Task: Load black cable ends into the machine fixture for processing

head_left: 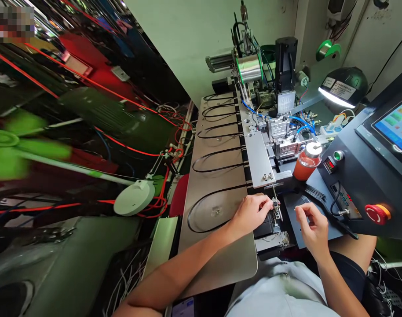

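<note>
My left hand (pixel 253 212) is closed at a small metal fixture (pixel 276 210) on the near end of the machine's track. Its fingertips touch or nearly touch the fixture, and what they pinch is hidden. Just right of that fixture, my right hand (pixel 313 225) is raised with thumb and index finger pinched together; anything between them is too small to name. Several looped black cables (pixel 201 201) lie in a row on the grey metal plate (pixel 221 266), their ends running to the track. The nearest loop passes beside my left forearm.
A solder wire spool (pixel 249 69) sits on the machine. A red-orange jar (pixel 305 164), a black brush (pixel 316 193) and a lit lamp (pixel 344 86) stand right. The control panel has a red emergency button (pixel 376 214). At far left is a green fan (pixel 19 149).
</note>
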`<state>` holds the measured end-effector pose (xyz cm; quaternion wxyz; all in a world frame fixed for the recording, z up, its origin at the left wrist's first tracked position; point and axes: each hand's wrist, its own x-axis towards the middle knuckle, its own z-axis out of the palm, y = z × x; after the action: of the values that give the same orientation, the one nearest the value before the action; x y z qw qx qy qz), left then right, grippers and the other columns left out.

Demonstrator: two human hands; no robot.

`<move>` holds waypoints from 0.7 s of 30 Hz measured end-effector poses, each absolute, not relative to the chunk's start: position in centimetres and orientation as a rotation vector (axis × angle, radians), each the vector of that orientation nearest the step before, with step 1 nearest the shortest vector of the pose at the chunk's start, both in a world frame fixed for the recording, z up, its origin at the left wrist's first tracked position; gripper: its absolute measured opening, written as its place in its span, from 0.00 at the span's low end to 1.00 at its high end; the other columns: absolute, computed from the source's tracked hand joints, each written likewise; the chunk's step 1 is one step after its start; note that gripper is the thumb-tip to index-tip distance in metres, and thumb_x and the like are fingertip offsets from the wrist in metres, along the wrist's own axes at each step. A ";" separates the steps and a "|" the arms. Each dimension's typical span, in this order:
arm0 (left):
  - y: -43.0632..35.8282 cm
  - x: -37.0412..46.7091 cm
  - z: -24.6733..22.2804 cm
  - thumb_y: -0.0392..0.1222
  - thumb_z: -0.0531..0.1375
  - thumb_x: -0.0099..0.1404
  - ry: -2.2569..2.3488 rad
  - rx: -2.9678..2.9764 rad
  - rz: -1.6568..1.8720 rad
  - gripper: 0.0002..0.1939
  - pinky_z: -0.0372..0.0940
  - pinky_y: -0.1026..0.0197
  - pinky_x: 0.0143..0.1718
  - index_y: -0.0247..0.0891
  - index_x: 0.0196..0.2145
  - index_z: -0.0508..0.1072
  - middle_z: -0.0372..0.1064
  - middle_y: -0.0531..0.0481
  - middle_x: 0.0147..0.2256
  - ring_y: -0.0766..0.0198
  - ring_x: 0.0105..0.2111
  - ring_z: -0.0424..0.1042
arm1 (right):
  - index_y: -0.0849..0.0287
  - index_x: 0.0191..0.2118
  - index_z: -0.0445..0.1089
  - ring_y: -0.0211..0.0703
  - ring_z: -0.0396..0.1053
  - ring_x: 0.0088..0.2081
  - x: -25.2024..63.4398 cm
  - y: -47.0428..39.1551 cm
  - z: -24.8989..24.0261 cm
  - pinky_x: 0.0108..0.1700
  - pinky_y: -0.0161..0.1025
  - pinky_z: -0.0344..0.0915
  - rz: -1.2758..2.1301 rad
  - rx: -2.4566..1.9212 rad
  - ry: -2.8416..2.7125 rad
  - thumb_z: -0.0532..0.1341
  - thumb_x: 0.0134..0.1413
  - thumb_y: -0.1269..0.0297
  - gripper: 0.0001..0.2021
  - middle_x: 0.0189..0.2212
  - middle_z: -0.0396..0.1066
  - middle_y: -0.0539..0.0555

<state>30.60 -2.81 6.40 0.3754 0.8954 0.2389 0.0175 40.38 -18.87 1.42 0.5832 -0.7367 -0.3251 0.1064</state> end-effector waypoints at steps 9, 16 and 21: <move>-3.2 31.2 6.4 0.38 0.52 0.65 0.690 2.348 0.010 0.14 0.57 0.66 0.31 0.36 0.25 0.73 0.72 0.51 0.26 0.67 0.26 0.68 | 0.57 0.28 0.63 0.36 0.58 0.24 41.2 -17.8 0.4 0.28 0.34 0.55 0.411 -1.732 -0.827 0.52 0.63 0.60 0.13 0.22 0.60 0.47; -3.4 31.3 6.6 0.37 0.52 0.64 0.700 2.389 0.000 0.14 0.55 0.66 0.29 0.36 0.24 0.72 0.70 0.52 0.24 0.67 0.25 0.65 | 0.56 0.26 0.55 0.35 0.54 0.25 41.5 -15.3 0.6 0.29 0.34 0.52 0.545 -1.752 -0.936 0.49 0.64 0.59 0.15 0.22 0.55 0.45; -3.4 31.3 6.4 0.37 0.53 0.65 0.673 2.453 -0.019 0.13 0.55 0.66 0.29 0.37 0.25 0.72 0.70 0.53 0.24 0.67 0.26 0.67 | 0.56 0.25 0.50 0.34 0.48 0.24 40.9 -14.4 -0.1 0.26 0.34 0.48 0.557 -1.640 -0.918 0.48 0.65 0.59 0.16 0.21 0.48 0.44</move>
<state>31.33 -3.37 6.38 0.2946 0.9215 0.2530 -0.0073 40.88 -14.37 -0.12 0.5569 -0.6949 -0.3890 0.2359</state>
